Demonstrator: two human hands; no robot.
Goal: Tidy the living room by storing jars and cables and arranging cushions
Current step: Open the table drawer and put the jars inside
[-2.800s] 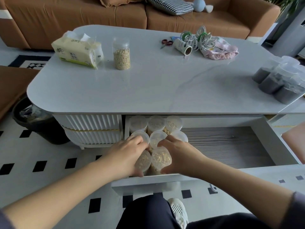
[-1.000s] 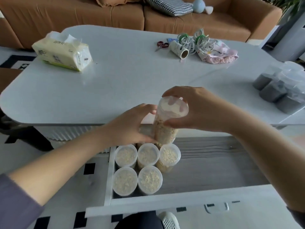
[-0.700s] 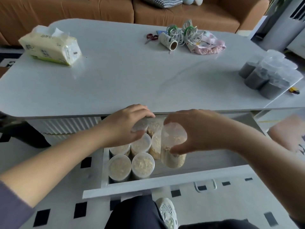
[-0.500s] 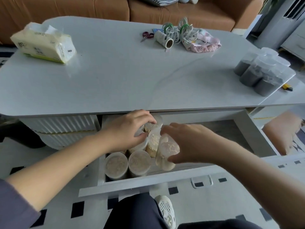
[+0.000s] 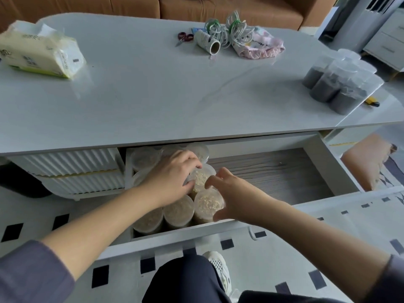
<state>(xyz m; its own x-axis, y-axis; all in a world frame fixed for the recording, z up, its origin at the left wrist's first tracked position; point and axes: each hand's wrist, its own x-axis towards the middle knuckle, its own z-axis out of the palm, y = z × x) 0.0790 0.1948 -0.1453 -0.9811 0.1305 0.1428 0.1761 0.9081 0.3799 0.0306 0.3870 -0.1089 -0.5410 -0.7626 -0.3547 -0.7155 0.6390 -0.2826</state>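
**A:** Where is the jar just now?

**B:** The front jar [image 5: 208, 203] stands in the near row of the open drawer [image 5: 284, 171], toward its left end and touching the other oat jars [image 5: 178, 211]. The right hand [image 5: 236, 197] cups it, with the thumb on the near side and the fingers curved round the far side.

**A:** And the other hand?

**B:** The left hand [image 5: 172, 173] lies over the row behind. Its forefinger and thumb pinch the rim of the middle jar [image 5: 204, 174], I'd judge to steady it.

**A:** How should this be finished?

**B:** Seat the base flat and snug against its neighbours, then spread the fingers outward instead of dragging them off. These are tall, clear plastic cylinders with smooth, slick walls and round lids. They probably tip easily, and the pale flakes inside are loose. The drawer floor is flat with a grey wood grain, so a jar could slide on it.

**A:** What's left to do?

**B:** The dark-filled jars [image 5: 341, 84] are clustered at the right end of the glossy table [image 5: 153, 95]. The coiled cables [image 5: 227, 31], bound with green ties, lie at the far side.
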